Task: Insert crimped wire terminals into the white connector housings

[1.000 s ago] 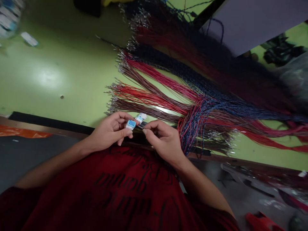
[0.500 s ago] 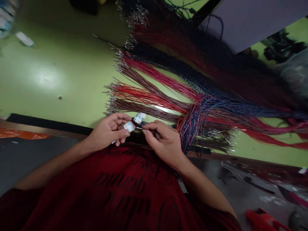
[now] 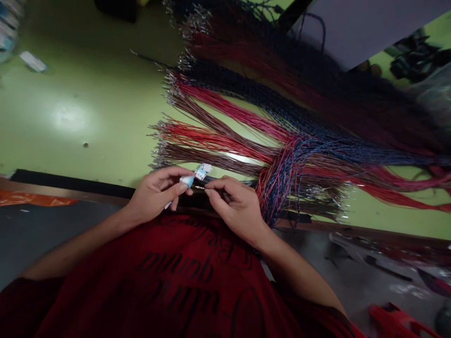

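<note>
My left hand (image 3: 155,195) is closed around a small white-and-light-blue connector housing (image 3: 187,180), held between thumb and fingers. Just beyond its fingertips is a second white-and-blue connector (image 3: 203,172) with a dotted face, close to some dark wires. Thumb and forefinger of my right hand (image 3: 237,204) pinch a thin wire. The wire's bare metal terminal (image 3: 200,188) points left at the held connector, with a small gap between them. The rest of this wire is hidden by my right hand.
Bundles of red wires (image 3: 197,137), brown wires (image 3: 211,158) and twisted blue wires (image 3: 246,91) fan out over the green table (image 3: 42,136). Another white connector (image 3: 33,61) lies at the far left. A dark strip (image 3: 70,183) runs along the near edge.
The held connector has turned in my left fingers, showing more of its blue end. The wire's metal terminal shows more plainly between my hands. The whole view has shifted slightly.
</note>
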### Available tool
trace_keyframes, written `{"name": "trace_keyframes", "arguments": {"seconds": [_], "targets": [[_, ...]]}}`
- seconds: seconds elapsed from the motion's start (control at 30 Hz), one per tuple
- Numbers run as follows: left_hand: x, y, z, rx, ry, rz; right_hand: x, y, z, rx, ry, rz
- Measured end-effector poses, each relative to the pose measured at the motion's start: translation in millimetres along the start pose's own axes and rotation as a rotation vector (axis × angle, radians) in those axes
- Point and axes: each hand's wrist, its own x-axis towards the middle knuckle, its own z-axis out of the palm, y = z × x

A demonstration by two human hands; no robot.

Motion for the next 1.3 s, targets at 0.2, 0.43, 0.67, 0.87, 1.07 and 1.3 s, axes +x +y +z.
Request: {"name": "trace_keyframes", "arguments": {"seconds": [0.2, 0.43, 0.67, 0.87, 1.07, 1.3], "targets": [[-2.1, 1.3, 1.7, -0.005, -0.018, 0.009, -0.5, -1.7, -0.1, -0.016, -0.004, 0.005], [-1.9, 0.8, 0.3, -0.112, -0.024, -0.066, -1.0, -1.8, 1.3, -0.022, -0.002, 0.008], [-0.5, -0.8, -1.4, -0.199, -0.022, -0.172, -4.0, -2.4, 0.8, -0.074, -0.059, -0.019], [-0.8, -2.3, -3.3, -0.198, -0.028, -0.196, -4.9, 1.4, 4.6, -0.118, -0.107, -0.070], [-1.5, -1.6, -1.3, -0.153, -0.041, -0.189, -4.2, 2.5, 6.5, -0.150, -0.109, -0.086], [-0.7, -4.4, -2.5, -0.136, -0.053, -0.193, -1.9, 0.7, 9.5, -0.143, -0.082, -0.112]]}}
